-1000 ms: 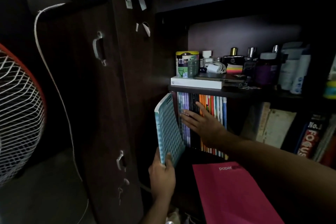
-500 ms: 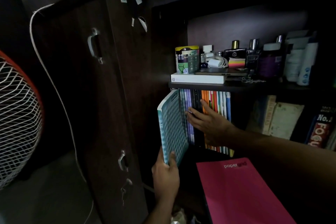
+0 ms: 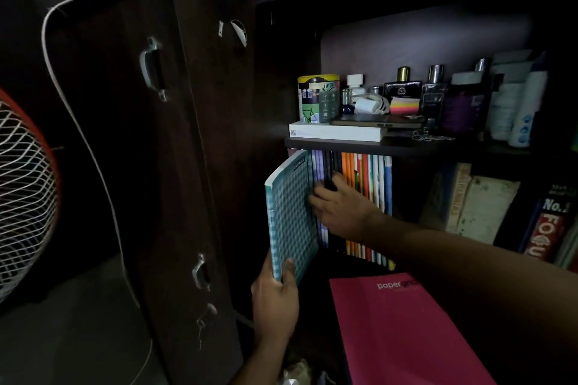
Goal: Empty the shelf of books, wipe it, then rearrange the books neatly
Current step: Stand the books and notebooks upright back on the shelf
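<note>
The left hand grips the bottom edge of a teal notebook: the thumb lies on the checked cover and the other fingers are curled behind it, so the fingers are clamped on the notebook. The notebook stands almost upright, tilted a little out of the shelf, with its top corner just under the shelf board and its inner side next to the row of books.

The right hand reaches into that row. Its fingers are bent and their tips rest on the dark and purple spines on the left of the row. It seems to pinch one dark spine between thumb and fingers, but the light is poor and I cannot tell this for sure.

The books stand upright and close together in the lower compartment. More books lean further right, apart from the row. A pink folder lies below the right forearm. On the board above stand a tin and several bottles.
</note>
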`<move>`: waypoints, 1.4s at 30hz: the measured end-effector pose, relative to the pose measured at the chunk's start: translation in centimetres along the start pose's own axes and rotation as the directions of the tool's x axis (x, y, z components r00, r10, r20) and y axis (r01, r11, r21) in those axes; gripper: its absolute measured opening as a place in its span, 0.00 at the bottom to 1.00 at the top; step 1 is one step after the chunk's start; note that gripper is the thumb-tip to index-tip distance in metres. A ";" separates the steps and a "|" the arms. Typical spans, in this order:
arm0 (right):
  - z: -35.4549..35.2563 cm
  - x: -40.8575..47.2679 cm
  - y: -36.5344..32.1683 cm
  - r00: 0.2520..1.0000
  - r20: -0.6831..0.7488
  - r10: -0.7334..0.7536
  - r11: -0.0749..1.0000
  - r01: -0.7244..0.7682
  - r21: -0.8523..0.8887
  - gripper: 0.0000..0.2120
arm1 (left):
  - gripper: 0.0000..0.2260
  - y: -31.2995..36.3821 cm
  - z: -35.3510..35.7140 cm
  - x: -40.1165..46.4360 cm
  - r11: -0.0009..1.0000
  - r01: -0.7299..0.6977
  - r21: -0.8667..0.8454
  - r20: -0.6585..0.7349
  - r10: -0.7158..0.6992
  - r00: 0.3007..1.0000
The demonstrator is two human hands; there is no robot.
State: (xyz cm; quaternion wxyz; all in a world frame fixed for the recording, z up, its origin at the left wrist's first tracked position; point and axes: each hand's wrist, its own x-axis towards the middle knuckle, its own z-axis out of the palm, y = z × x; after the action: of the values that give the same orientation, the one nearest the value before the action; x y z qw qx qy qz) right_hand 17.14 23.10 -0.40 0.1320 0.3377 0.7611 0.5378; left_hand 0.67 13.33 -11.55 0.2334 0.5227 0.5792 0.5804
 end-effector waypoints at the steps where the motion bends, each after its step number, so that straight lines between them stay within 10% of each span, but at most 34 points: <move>1: 0.1 0.0 -0.2 1.000 0.010 0.019 1.000 -0.019 0.001 0.20 | 0.14 0.1 0.0 -0.1 1.000 -0.003 -0.001 0.004 0.003 1.000; 16: -1.2 2.0 -2.1 0.967 0.237 0.096 0.988 -0.064 -0.139 0.23 | 0.10 0.4 -0.3 -0.1 0.999 0.044 -0.002 -0.002 -0.044 0.999; 42: -2.3 1.0 -0.8 0.893 0.420 0.159 0.925 -0.284 0.253 0.20 | 0.13 0.4 -0.4 0.1 0.995 0.102 0.005 0.055 -0.102 0.993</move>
State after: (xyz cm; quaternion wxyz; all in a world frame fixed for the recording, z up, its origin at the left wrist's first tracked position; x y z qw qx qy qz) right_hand 14.79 21.97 -0.11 0.1644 0.5403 0.7495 0.3454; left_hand 0.47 13.17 -11.07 0.2784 0.5084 0.5990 0.5524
